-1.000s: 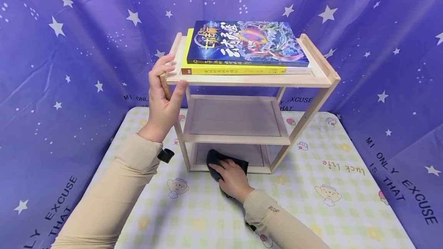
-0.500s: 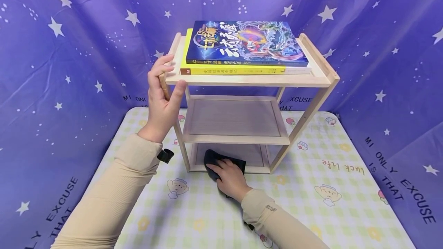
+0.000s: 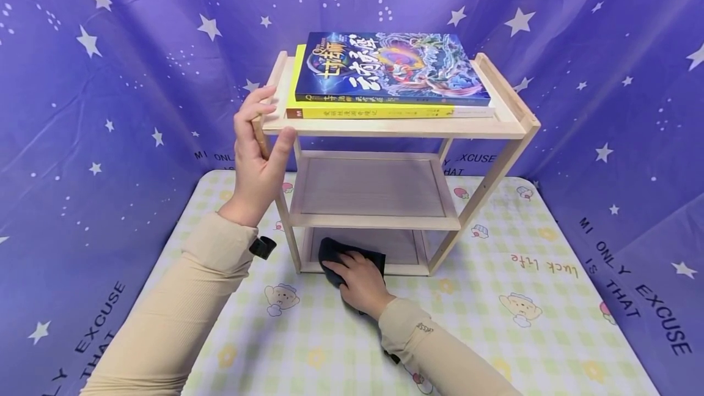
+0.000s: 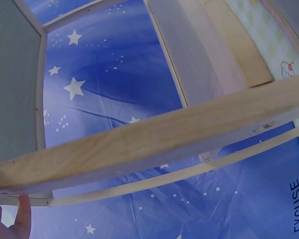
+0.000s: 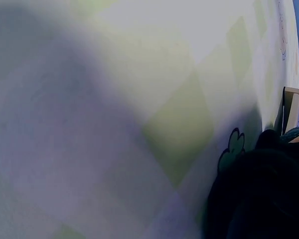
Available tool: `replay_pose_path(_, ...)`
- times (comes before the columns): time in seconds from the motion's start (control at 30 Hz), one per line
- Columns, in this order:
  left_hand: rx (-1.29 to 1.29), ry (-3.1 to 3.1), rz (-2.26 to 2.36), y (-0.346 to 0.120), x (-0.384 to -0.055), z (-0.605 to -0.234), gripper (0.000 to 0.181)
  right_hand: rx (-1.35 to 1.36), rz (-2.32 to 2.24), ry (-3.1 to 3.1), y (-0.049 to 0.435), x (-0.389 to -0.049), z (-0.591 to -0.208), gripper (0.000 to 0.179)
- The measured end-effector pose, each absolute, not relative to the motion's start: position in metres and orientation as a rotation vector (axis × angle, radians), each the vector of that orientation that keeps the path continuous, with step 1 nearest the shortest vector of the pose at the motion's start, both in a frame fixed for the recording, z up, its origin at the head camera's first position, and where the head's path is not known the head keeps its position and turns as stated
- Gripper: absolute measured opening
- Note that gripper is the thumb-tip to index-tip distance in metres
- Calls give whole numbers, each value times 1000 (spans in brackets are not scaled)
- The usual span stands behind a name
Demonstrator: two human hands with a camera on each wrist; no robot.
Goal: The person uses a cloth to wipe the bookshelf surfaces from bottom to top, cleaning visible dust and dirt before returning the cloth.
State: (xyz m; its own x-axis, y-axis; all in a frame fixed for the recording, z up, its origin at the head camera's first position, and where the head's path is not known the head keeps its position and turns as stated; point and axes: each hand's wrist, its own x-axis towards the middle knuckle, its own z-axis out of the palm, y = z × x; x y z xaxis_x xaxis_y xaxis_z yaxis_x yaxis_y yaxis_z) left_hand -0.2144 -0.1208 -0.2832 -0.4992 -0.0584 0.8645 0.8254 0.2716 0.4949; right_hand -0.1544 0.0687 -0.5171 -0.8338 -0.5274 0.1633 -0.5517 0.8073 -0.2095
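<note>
A small wooden shelf with three tiers stands upright on the table. At its upper left corner my left hand holds the side rail, fingers over the top and thumb at the front; the left wrist view shows fingertips under the rail. My right hand holds a dark cloth against the front left part of the bottom tier. The cloth's folds hang under the palm in the right wrist view, where the fingers are mostly hidden. A blue illustrated book lies on a yellow book on the top tier.
A checked tablecloth with cartoon prints covers the table. Purple star-patterned curtains enclose the back and both sides. The middle tier sits just above the right hand's working space.
My right hand and the dark cloth have slid a little to the left along the bottom tier. The left hand, the shelf and the books stay in place.
</note>
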Motion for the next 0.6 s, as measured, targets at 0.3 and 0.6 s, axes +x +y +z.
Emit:
replay_pose_path(0.3,-713,-1714,-1355,-122,-214,-284,64,870,394,-2879,71,-152,-519,53)
replay_pose_path(0.6,-718,-1711,-1367,-122,-215,-283,64,790,389,-2879,76,-148,-516,52)
